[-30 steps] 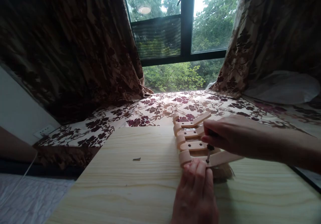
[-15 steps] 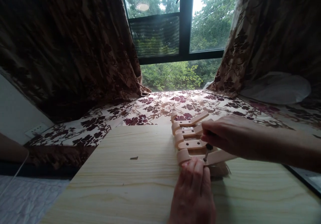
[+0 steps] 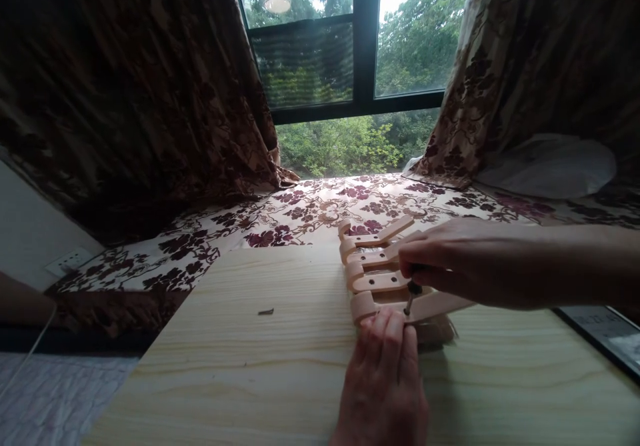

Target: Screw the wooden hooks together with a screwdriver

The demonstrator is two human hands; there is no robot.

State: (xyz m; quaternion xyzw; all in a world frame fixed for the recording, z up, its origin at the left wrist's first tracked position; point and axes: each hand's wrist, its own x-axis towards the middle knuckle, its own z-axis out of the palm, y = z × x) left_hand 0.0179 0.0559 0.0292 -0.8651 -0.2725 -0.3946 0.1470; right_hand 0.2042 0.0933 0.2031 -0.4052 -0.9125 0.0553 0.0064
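Note:
A wooden hook rack (image 3: 383,281), with several curved pale hooks fixed by dark screws, lies on the light wooden tabletop. My right hand (image 3: 440,259) is closed around the handle of a screwdriver (image 3: 413,289), most of which is hidden in the fist. The screwdriver's tip points down at the nearest hook, where a screw head seems to sit. Closed over the near edge of that hook, my left hand (image 3: 383,373) presses its fingers beside the tip. Its thumb is hidden.
A small dark screw (image 3: 266,312) lies left of the rack on the tabletop (image 3: 225,353). A black-framed object (image 3: 607,336) is at the right edge. Beyond the table are a floral-covered sill (image 3: 320,213), curtains, a window, and a whitish bag (image 3: 555,166).
My right hand has turned slightly at the wrist and the screwdriver's handle has shifted a little. My left hand keeps its place on the hook. The view has tilted slightly.

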